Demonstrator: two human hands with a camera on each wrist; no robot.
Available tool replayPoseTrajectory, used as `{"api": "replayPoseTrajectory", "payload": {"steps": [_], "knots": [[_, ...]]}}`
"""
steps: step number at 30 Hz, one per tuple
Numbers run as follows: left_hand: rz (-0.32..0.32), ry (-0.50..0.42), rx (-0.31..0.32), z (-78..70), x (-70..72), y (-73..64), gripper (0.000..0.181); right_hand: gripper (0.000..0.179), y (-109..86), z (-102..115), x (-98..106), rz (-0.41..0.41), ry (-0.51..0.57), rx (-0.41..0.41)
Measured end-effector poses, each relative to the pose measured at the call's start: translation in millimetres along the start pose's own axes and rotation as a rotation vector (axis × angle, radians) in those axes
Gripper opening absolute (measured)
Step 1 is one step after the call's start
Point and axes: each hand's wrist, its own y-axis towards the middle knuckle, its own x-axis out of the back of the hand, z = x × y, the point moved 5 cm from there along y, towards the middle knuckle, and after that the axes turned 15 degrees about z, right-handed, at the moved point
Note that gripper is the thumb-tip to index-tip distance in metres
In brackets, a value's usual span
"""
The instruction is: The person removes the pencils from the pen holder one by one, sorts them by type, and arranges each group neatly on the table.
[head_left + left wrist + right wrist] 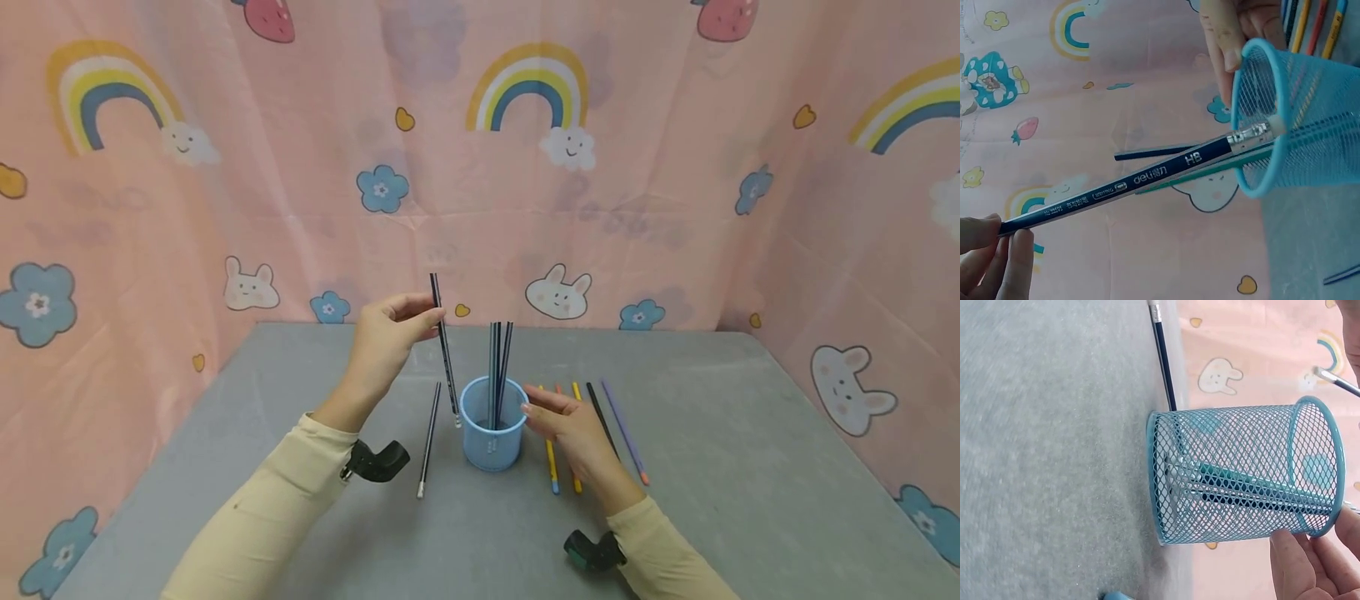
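Observation:
My left hand pinches a dark pencil near its upper end, eraser end down. In the head view this pencil hangs just left of a blue mesh pen cup; its eraser is near rim height. My right hand holds the cup's rim on the right side, thumb and fingers at the edge, as the right wrist view also shows. Inside the cup stand several pencils, dark and green, leaning together. Another dark pencil lies on the table left of the cup.
Right of the cup, partly behind my right hand, lie several pencils: yellow ones, a black pencil and a purple pencil. The grey table meets a pink patterned cloth at the back and sides. Each wrist wears a black camera mount.

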Motion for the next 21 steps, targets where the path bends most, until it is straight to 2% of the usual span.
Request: {"api": "replayPoseTrajectory", "payload": {"steps": [9, 21], "knots": [[0.028, 0.068, 0.075, 14.4, 10.2, -1.7, 0.031, 0.04, 3.1, -2, -1, -0.021, -0.006, -0.024], [0.101, 0.073, 0.183, 41.7, 16.2, 0.0, 0.026, 0.04, 2.0, -1, -1, -0.037, -0.015, -0.024]]}}
